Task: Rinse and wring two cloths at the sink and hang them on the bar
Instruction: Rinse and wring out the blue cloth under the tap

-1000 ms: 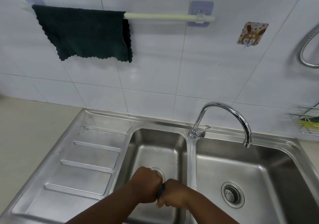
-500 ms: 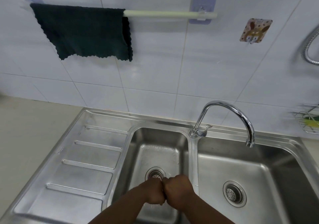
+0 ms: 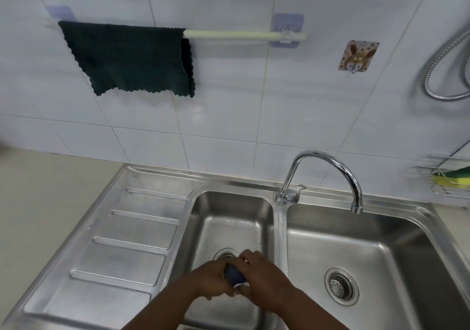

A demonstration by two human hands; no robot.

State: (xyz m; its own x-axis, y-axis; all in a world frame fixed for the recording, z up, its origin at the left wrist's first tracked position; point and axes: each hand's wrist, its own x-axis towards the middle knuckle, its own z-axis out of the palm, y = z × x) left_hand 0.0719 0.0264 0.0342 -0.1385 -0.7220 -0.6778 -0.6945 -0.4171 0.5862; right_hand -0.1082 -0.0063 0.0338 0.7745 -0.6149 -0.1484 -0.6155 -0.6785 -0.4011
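A dark green cloth hangs over the left half of the pale bar on the tiled wall. Above the left sink basin, my left hand and my right hand are pressed together around a bunched blue cloth. Only a small dark blue lump of that cloth shows between the fists, with a pale edge at its lower end. Both hands grip it tightly, right over the left drain. The tap arches over the right basin, and no water runs from it.
The right basin has its own drain. A ribbed steel draining board lies left of the basins, with a beige counter beyond. A wire rack with a yellow-green sponge, a hose and a wall hook sit at the right.
My view has tilted up a little, so the bar sits lower in frame. My fists have shifted around the blue cloth, and more of it shows between them now.
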